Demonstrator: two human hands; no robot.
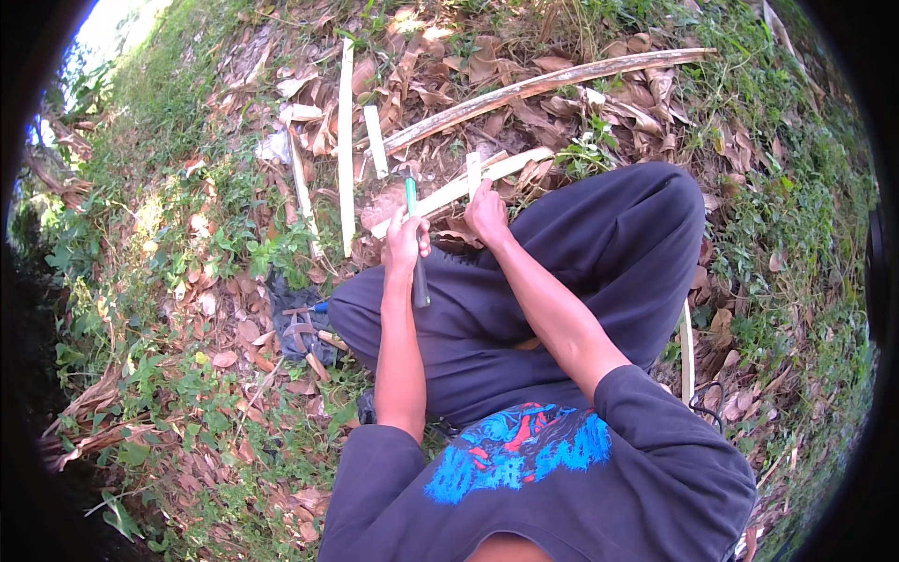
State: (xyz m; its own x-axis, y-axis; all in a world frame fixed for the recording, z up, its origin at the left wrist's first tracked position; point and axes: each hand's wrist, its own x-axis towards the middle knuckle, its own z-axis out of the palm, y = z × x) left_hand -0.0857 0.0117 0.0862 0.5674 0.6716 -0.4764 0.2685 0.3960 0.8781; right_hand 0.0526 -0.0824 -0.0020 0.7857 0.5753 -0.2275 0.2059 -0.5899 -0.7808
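leafy ground (220,272) all round the crossed legs (599,220), a long curved strip of wood (543,86) lying on the far side. straight pale strip (346,150) left of that, and a pale split length (510,167) right past the shins. the green-and-dark-handled tool (412,195) sits in the left hand (403,242), fingers wrapped tight round it. right hand (486,215) is pinched on a short pale piece (474,170), overlapping the split length; can't tell if they touch.

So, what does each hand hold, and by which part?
Left hand: a green-and-black tool, around its middle. Right hand: a short pale strip, by its near end.
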